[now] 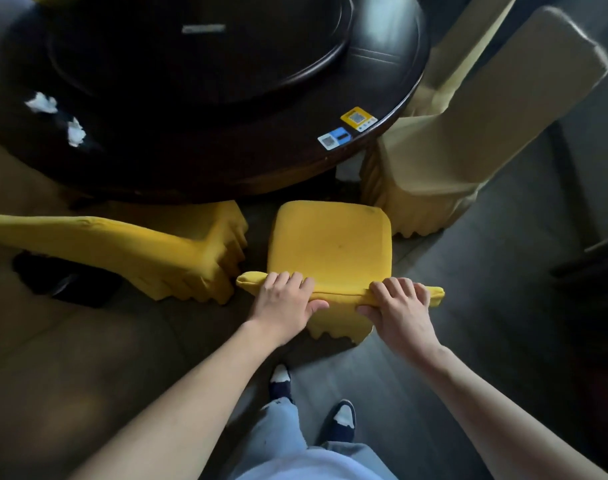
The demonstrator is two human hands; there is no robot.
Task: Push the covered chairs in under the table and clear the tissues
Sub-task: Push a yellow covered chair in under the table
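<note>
Yellow chair [330, 242]: cloth-covered, directly in front of the person, its seat wholly outside the table's near rim – only the front edge of the seat comes close to it.
Table [261, 161]: dark, round, with a raised turning disc in the middle; the landmark for everything below.
Chair back [340, 293]: top edge is a long padded bar lying crosswise, roughly parallel to the table's near rim.
Left hand [285, 303]: closed over the left half of that bar, fingers on the table side, thumb on the person's side.
Right hand [397, 306]: closed over the right half in the same way, fingers draped over the top, thumb behind.
Key relation: the table lies straight ahead of both hands, across the bar's long axis – so the push would run forward, square to the bar. Both hands look about equally near; neither leads.
Neighbours: second yellow chair [178, 251] to the left of the gap, partly under the table; paler covered chair [461, 140] to the right, close against the rim. The gap between them looks only just wide enough, a likely snag on the skirts.
Tissues [56, 117]: two crumpled white wads on the table's far left part, well apart from both hands, not yet cleared.
Stage: judged to be chair-pushing; tissues come later.
</note>
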